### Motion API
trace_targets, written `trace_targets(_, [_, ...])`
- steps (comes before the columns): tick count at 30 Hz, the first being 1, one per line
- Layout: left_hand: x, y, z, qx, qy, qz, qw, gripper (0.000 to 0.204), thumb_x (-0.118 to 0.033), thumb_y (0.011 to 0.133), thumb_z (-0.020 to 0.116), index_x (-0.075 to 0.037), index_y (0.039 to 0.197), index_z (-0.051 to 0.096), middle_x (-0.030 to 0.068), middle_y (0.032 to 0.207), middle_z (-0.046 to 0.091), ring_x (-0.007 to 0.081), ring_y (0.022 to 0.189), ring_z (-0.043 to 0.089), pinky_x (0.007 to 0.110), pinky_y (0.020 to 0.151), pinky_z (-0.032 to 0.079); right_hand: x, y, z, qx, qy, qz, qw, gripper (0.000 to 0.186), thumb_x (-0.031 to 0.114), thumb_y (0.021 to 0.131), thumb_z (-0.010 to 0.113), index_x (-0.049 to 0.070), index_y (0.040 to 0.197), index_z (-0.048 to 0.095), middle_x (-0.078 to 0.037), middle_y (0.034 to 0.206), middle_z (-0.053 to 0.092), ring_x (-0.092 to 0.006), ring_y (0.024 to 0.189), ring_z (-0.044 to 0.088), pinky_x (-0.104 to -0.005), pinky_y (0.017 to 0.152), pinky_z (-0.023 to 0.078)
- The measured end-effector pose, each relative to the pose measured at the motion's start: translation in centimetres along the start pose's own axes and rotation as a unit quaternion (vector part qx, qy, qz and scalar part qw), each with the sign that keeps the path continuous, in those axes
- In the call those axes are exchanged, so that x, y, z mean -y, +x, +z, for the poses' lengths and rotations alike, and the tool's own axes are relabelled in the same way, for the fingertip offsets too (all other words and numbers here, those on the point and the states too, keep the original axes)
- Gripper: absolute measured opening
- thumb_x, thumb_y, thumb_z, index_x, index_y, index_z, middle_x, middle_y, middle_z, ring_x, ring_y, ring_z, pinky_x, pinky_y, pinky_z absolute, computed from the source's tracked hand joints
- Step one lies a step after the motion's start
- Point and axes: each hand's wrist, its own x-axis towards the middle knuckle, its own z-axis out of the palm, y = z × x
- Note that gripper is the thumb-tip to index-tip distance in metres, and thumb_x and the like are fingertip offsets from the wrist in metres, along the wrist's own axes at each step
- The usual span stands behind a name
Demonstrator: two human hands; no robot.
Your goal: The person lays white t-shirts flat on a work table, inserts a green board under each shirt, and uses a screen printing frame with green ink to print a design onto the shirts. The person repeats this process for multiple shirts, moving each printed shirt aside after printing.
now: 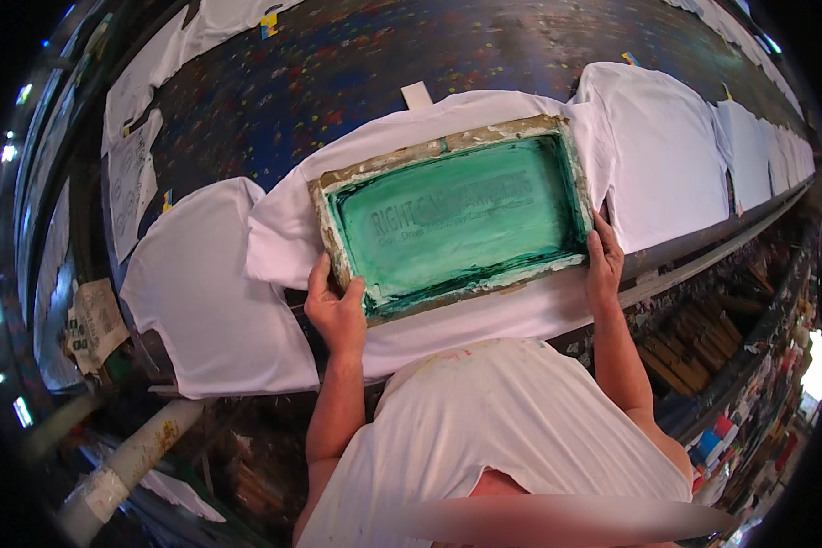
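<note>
Nearest the camera, the person's stained top (pixel 511 411). Left, a shirt (pixel 215 283), apparently unprinted. Left hand (pixel 338 315), partly closed, grips the left edge of a green-meshed frame (pixel 466 237), positioned between both hands over a middle shirt (pixel 484 318); any print beneath is hidden. Right hand (pixel 605 265), curled, grips the opposite edge; rightmost, another shirt (pixel 667 155) seems untreated.

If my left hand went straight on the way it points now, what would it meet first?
Your left hand would meet the rectangular, pale-crusted frame with green mesh first: its fingers grip the near left corner. How they sit in depth is unclear.
</note>
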Motion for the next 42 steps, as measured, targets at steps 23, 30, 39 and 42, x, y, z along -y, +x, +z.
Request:
trace_targets(23, [-1.2, 3.4, -3.6, -0.07, 0.116, 0.112, 0.984, 0.046, -0.002, 0.094, 0.072, 0.008, 0.138, 0.063, 0.0226, 0.145, 0.062, 0.0326, 0.133, 0.063, 0.042, 0.109, 0.055, -2.1, 1.4, -0.8, -0.008, 0.121, 0.012, 0.993, 0.049, 0.027, 0.115, 0.046, -0.009, 0.147, 0.058, -0.018, 0.147, 0.061, -0.0241, 0.136, 0.055, -0.0375, 0.12, 0.037])
trace_targets(30, [-2.4, 1.9, -3.5, -0.061, 0.224, 0.217, 0.948, 0.044, 0.001, 0.096, 0.068, 0.006, 0.14, 0.064, 0.0206, 0.146, 0.062, 0.031, 0.133, 0.063, 0.041, 0.111, 0.053, -2.8, 1.6, -1.1, -0.042, 0.062, -0.012, 0.997, 0.042, 0.023, 0.113, 0.052, -0.005, 0.139, 0.068, -0.013, 0.137, 0.069, -0.019, 0.129, 0.059, -0.0329, 0.117, 0.038])
trace_targets(39, [-2.9, -1.1, 0.3, 0.022, 0.023, 0.002, 0.999, 0.06, 0.002, 0.101, 0.068, 0.013, 0.154, 0.043, 0.0248, 0.154, 0.053, 0.0294, 0.136, 0.058, 0.038, 0.115, 0.046, -1.5, 0.7, -0.1, -0.033, 0.042, -0.018, 0.998, 0.033, 0.014, 0.109, 0.056, -0.001, 0.135, 0.069, -0.01, 0.127, 0.069, -0.0193, 0.122, 0.061, -0.031, 0.11, 0.043])
trace_targets(42, [-2.8, -0.5, 0.4, 0.012, 0.068, -0.006, 0.998, 0.064, 0.008, 0.095, 0.07, 0.012, 0.154, 0.045, 0.0228, 0.153, 0.055, 0.0274, 0.133, 0.06, 0.037, 0.114, 0.046, -1.0, 0.6, -0.2, -0.016, 0.041, -0.069, 0.997, 0.035, 0.01, 0.107, 0.056, 0.0, 0.138, 0.068, -0.011, 0.125, 0.067, -0.021, 0.119, 0.06, -0.0318, 0.108, 0.043])
